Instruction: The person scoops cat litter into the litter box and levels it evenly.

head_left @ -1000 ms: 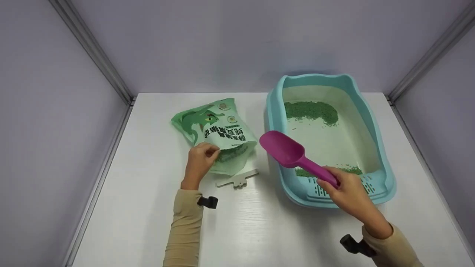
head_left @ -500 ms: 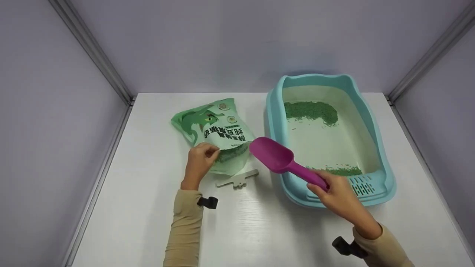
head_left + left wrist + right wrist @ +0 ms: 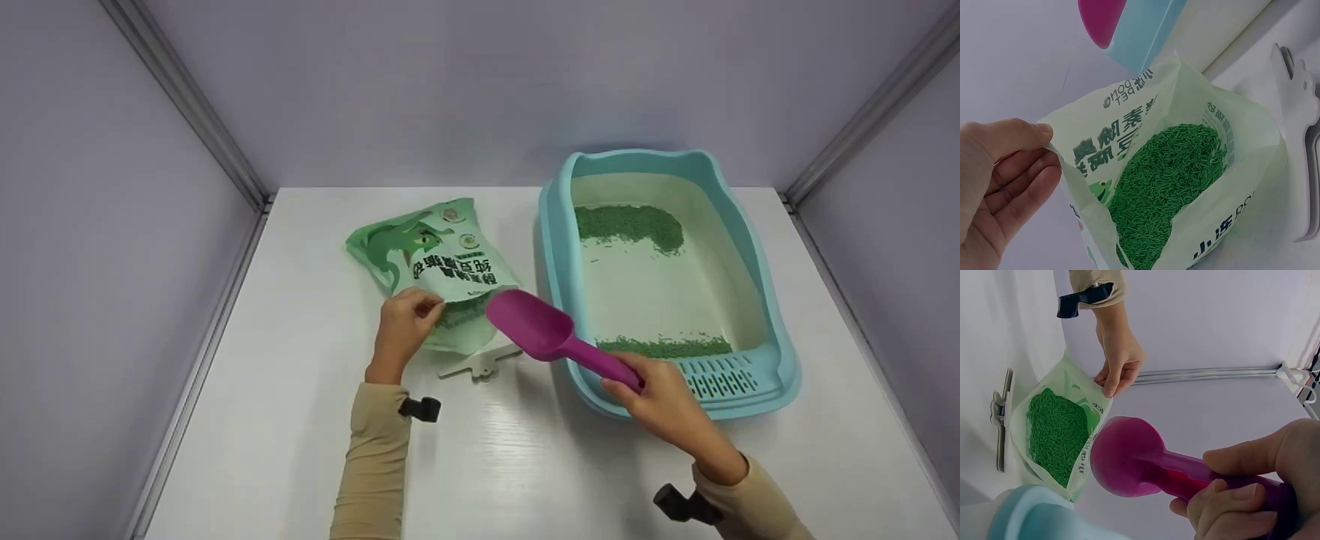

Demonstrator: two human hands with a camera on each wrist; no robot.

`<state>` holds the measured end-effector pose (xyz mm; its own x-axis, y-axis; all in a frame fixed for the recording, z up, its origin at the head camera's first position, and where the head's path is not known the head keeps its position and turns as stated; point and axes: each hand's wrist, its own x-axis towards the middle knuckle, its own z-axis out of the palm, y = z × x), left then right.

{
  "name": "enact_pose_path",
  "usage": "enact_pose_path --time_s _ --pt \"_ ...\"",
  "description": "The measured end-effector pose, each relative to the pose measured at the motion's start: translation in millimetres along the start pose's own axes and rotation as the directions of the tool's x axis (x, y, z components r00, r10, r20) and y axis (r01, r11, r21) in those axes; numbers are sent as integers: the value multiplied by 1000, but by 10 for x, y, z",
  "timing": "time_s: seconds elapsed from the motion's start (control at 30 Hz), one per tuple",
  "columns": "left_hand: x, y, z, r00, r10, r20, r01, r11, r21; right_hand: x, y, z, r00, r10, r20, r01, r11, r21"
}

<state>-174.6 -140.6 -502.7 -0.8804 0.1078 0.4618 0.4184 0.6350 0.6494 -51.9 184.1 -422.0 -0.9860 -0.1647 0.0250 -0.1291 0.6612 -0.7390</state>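
Note:
A magenta scoop [image 3: 531, 324] is gripped by its handle in my right hand [image 3: 664, 401]; its bowl looks bare inside. The bowl overlaps the right edge of the cat litter bag's mouth in the head view. My left hand [image 3: 405, 322] pinches the rim of that pale green bag [image 3: 450, 255] between thumb and fingers, holding the mouth apart. Inside, green litter pellets [image 3: 1168, 174] show in the left wrist view. The light blue litter box [image 3: 559, 240] stands right of the bag, with green pellets [image 3: 630, 226] along its far end and a strip at its near end.
A whitish bag clip [image 3: 480, 365] lies on the white table [image 3: 300, 420] just in front of the bag's mouth. Pale panels enclose the table at the back and both sides. The litter box's raised wall lies beneath the scoop's handle.
My right hand has carried the scoop left and slightly toward me, from over the litter box's edge to the bag's mouth. The left hand keeps its pinch on the bag.

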Motion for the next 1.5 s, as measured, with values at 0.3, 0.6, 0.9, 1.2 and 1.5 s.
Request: enact_pose_path --time_s 0.3,0.6,0.9,1.2,1.5 --pt "-9 3 -10 1000 -9 4 9 1000 -12 47 -36 218 1000 -31 1 31 998 -47" --pt "-2 20 -7 1000 -14 6 14 1000 -22 104 -41 404 999 -39 -18 38 998 -57" --pt "0 12 -2 1000 -12 -1 12 1000 -16 150 -80 552 998 -51 -22 50 998 -46" --pt "0 5 -12 1000 -20 6 20 1000 -14 298 -99 788 999 -38 -12 37 998 -47" --pt "-1 8 -11 1000 -10 6 10 1000 0 451 -106 974 998 -56 -28 53 994 -99"
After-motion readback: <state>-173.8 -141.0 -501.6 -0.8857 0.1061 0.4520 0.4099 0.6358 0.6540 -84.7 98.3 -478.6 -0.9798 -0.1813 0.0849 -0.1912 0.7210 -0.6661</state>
